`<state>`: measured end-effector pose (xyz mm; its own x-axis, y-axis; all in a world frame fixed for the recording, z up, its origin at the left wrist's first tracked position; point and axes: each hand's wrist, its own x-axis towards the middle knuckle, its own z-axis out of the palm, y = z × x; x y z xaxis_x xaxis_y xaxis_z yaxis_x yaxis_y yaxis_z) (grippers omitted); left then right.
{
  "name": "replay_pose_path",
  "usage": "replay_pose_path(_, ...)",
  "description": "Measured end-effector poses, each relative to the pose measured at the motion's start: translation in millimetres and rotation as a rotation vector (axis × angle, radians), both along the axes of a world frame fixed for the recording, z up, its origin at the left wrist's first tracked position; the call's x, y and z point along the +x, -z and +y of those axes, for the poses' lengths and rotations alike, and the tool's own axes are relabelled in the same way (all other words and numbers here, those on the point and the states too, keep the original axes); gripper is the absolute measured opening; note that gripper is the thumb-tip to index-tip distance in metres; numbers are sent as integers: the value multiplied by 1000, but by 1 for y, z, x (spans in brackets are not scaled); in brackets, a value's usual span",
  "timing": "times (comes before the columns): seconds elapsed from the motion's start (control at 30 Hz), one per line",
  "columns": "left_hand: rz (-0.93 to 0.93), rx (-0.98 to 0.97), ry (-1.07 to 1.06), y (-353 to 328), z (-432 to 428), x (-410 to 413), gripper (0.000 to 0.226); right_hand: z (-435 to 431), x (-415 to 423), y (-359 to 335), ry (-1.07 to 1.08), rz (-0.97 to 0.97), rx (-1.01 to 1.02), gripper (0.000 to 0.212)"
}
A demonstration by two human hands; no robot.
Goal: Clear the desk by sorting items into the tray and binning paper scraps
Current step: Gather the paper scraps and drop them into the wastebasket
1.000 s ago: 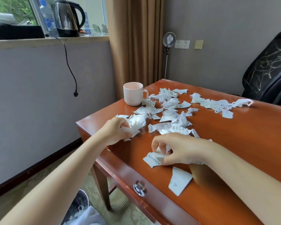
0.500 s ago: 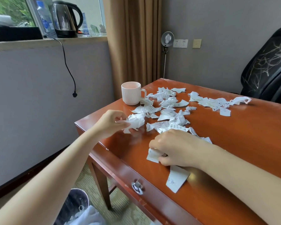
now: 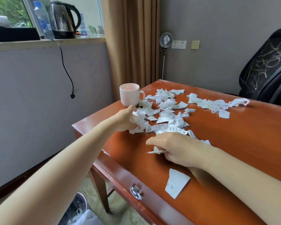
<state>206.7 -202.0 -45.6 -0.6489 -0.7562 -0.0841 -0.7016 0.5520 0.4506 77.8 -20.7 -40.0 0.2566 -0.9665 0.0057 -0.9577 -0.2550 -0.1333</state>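
Observation:
Torn white paper scraps (image 3: 168,111) lie scattered over the red-brown desk (image 3: 234,143). My left hand (image 3: 125,118) grips a crumpled bunch of scraps (image 3: 139,121) near the desk's left edge, just in front of a ribbed pink mug (image 3: 129,94). My right hand (image 3: 177,146) hovers low over the desk's front middle and pinches a flat scrap (image 3: 156,151) between its fingers. One larger scrap (image 3: 176,182) lies alone near the front edge. A bin (image 3: 76,210) with a plastic liner stands on the floor below the desk's left corner.
A black office chair (image 3: 266,69) stands behind the desk at the right. A kettle (image 3: 63,20) with a hanging cord sits on the windowsill. The desk drawer has a metal pull (image 3: 135,191). A curtain hangs behind the mug.
My left hand has reached further forward toward the mug, gathering more scraps. My right hand has lifted its scrap off the desk and holds it edge-on.

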Motion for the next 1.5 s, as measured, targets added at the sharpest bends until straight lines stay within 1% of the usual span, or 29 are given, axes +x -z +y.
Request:
replay_pose_path(0.07,-46,-51,-22,-4,2,-3,57,0,-5,1,62,-154,6,44)
replay_pose_path(0.13,-69,-72,-37,-6,4,-4,51,0,-9,3,146,-303,-15,42)
replay_pose_path(0.2,-72,-67,-52,-6,6,-6,44,-1,-12,4,219,-413,-53,39)
replay_pose_path(0.3,-30,-99,-57,-7,11,-7,39,-4,-17,-1,295,-491,-136,16)
replay_pose_path(0.33,0,-112,-57,-7,11,-6,39,-5,-19,-3,315,-524,-160,14)
replay_pose_path(0.4,83,-115,-57,-9,12,-3,36,-7,-22,-8,352,-599,-197,19)
replay_pose_path(0.47,188,-103,-70,-13,13,0,35,-8,-22,-14,369,-680,-232,17)
replay_pose_path(0.53,332,-54,-116,-19,13,5,34,-8,-22,-21,379,-760,-247,15)
replay_pose_path(0.6,494,3,-158,-25,11,11,22,-10,-23,-27,392,-795,-269,16)
replay_pose_path(0.67,612,49,-188,-33,10,16,14,-12,-23,-32,416,-797,-296,22)
replay_pose_path(0.73,683,109,-199,-40,13,19,8,-14,-21,-36,426,-782,-306,28)
replay_pose_path(0.77,702,139,-200,-42,15,21,10,-15,-20,-38,420,-769,-303,30)
replay_pose_path(0.83,730,194,-189,-46,19,25,22,-17,-15,-41,398,-716,-292,34)
replay_pose_path(0.87,746,215,-181,-47,20,27,23,-19,-12,-42,391,-680,-288,37)
replay_pose_path(0.93,776,231,-172,-47,20,31,10,-25,-7,-43,406,-617,-283,44)
replay_pose_path(1.0,785,224,-173,-46,20,36,8,-31,-2,-44,428,-593,-278,46)
replay_pose_path(1.1,784,238,-185,-42,17,47,7,-41,10,-44,432,-596,-243,42)
replay_pose_path(1.23,797,282,-221,-30,15,68,9,-55,32,-38,353,-663,-103,38)
replay_pose_path(1.3,788,291,-265,-22,15,80,9,-67,43,-33,330,-627,-18,35)
replay_pose_path(1.37,790,310,-306,-17,15,93,19,-80,52,-26,332,-572,75,32)
replay_pose_path(1.4,795,322,-324,-15,15,100,21,-86,56,-24,338,-535,119,30)
replay_pose_path(1.47,810,353,-343,-12,16,115,22,-96,61,-17,359,-432,153,18)
replay_pose_path(1.5,818,365,-349,-11,16,123,28,-101,62,-13,375,-368,142,14)
